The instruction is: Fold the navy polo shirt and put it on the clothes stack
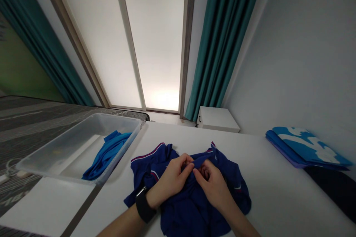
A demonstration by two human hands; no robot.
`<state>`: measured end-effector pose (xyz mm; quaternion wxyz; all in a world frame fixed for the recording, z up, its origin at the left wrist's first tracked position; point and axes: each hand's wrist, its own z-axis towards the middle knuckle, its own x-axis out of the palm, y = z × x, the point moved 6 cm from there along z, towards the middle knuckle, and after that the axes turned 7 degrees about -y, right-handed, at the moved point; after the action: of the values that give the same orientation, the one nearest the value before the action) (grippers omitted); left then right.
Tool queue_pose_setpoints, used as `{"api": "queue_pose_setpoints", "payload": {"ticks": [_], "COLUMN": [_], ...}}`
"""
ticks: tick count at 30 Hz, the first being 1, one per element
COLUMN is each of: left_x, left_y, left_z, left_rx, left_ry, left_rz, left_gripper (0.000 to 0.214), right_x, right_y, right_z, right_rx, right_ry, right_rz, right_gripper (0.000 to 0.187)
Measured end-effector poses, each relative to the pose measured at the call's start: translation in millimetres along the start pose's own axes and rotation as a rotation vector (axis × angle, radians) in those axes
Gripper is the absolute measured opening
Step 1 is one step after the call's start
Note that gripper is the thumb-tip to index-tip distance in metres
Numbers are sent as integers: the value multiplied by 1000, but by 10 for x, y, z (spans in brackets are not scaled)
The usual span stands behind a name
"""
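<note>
A dark blue polo shirt (191,207) with red and white striped trim lies crumpled on the white table (267,192). Near the top of the shirt, my left hand (178,174), with a black watch on its wrist, pinches the fabric between thumb and fingers. Close beside it on the right, my right hand (210,181) grips the same stretch of cloth, its fingertips partly hidden in the folds. The two thumbs almost meet. Trimmed edges of the shirt spread out to both sides of my hands.
On the left stands a clear plastic bin (63,137) with a bright blue garment (108,152) inside. Folded blue clothes (306,146) are stacked at the right, over a dark cloth (333,189). Past the table's far edge is a white cabinet (218,118), near teal curtains (222,44).
</note>
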<state>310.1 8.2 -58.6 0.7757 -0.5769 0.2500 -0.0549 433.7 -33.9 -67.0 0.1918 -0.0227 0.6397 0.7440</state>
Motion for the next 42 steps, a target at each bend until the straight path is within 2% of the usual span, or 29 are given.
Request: {"api": "queue_pose_setpoints", "payload": {"ticks": [5, 6, 9, 12, 17, 19, 24, 27, 32, 34, 38, 42], "left_x": [-51, -69, -108, -96, -88, -106, -125, -83, -8, 5, 8, 8], "left_y": [25, 34, 40, 13, -13, -5, -18, -27, 2, 25, 10, -60], "left_z": [12, 17, 28, 11, -33, -21, 24, 14, -31, -37, -27, -26], "left_rx": [-70, -86, -92, -67, -76, -86, -63, -33, 56, 63, 55, 61], "left_ry": [81, 95, 140, 226, 352, 319, 92, 7, -89, -93, -37, -13], "left_rz": [-103, -93, 46, 131, 121, 130, 145, 172, 370, 386, 239, 165], "left_gripper": [25, 26, 11, 23, 20, 23, 22, 20, 7, 7, 12, 14], "right_x": [-74, -90, -115, -101, -87, -90, -98, -98, -47, -42, -72, -77], "right_y": [-35, -48, -70, -59, 31, 74, 149, 155, 124, 90, 19, -21], "right_z": [7, 11, 20, 22, 5, -11, -60, -74, -69, -54, -30, -20], "right_rx": [-25, -28, -52, -85, -195, -246, -364, -393, -392, -355, -266, -198], "right_ry": [-118, -135, -163, -163, -185, -197, -215, -214, -163, -170, -216, -177], "right_rz": [-126, -144, -191, -207, -279, -320, -377, -389, -401, -416, -411, -359], "right_gripper": [24, 25, 25, 21, 21, 22, 17, 17, 18, 19, 21, 20]}}
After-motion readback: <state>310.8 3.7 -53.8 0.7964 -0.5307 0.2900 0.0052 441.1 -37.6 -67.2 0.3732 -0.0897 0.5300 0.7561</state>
